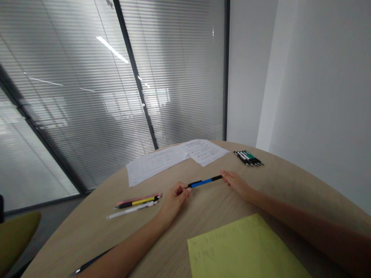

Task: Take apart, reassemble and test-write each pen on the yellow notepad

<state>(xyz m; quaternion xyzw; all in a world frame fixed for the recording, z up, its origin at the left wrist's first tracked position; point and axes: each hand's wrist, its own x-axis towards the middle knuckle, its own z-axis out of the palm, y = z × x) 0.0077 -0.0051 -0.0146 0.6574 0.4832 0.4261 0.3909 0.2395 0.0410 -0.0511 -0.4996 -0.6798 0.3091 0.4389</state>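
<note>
Head view: left hand (pixel 173 200) and right hand (pixel 235 182) each pinch one end of slim blue-and-black plastic pen (pixel 204 181), held level just above round light-wood table (pixel 275 177). Left of it: pink, yellow, white pens (pixel 136 202). Far side: white printed sheets (pixel 174 157), bundle of black-green pens (pixel 249 158). Near edge: yellow paper sheet (pixel 243 251).

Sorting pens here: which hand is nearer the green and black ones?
Right. The right hand sits just short of the green and black pens; the left hand is farther away, at the blue pen's other end.
</note>
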